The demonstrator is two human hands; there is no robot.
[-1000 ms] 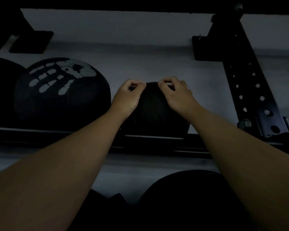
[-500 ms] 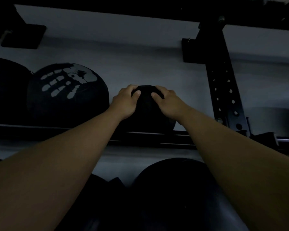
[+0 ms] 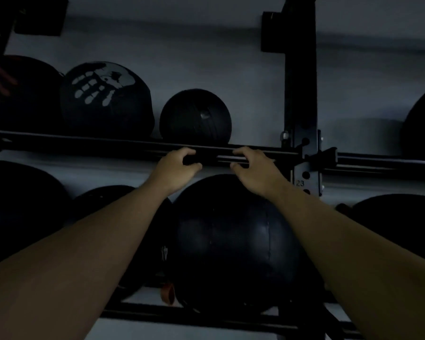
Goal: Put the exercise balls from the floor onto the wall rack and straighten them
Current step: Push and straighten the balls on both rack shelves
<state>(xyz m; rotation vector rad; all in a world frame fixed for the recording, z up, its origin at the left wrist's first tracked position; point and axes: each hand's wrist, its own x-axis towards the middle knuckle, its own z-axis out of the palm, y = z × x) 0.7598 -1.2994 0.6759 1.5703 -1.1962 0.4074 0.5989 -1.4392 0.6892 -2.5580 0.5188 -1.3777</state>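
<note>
i see the small black ball [image 3: 195, 115] resting on the upper rack rail [image 3: 84, 143], directly above and between my left hand [image 3: 176, 168] and right hand [image 3: 253, 169], both half-curled, holding nothing, equally near.

Head cam, close, faces fwd at wall rack [image 3: 133, 146], slightly upward.

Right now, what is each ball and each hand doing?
Small ball: resting on the upper rail, nobody touching it.
Handprint ball: resting on the upper rail, left of the small ball, apart from it.
Big ball: sitting on the lower rail, below the hands.
Left hand: fingers curled, empty, in front of the upper rail.
Right hand: fingers curled, empty, just above the big ball.
</note>
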